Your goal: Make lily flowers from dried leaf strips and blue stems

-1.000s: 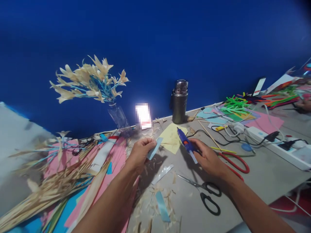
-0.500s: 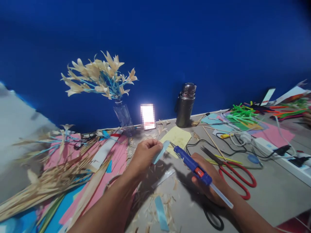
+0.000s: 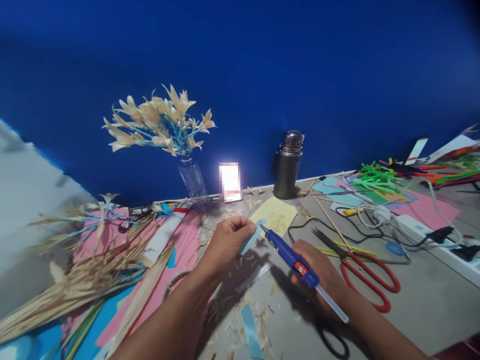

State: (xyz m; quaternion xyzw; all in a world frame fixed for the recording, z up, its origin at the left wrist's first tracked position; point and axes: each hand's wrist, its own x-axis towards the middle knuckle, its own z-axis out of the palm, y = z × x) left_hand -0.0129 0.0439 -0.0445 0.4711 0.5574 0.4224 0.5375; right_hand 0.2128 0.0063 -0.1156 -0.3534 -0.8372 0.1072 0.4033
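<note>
Glue gun (blue) nearer strip

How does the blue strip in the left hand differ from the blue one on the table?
The held strip is pinched in the left hand; the loose strip lies on the table. The glue gun points closely at the held strip, not at the loose strip. Both are light blue and narrow.
</note>
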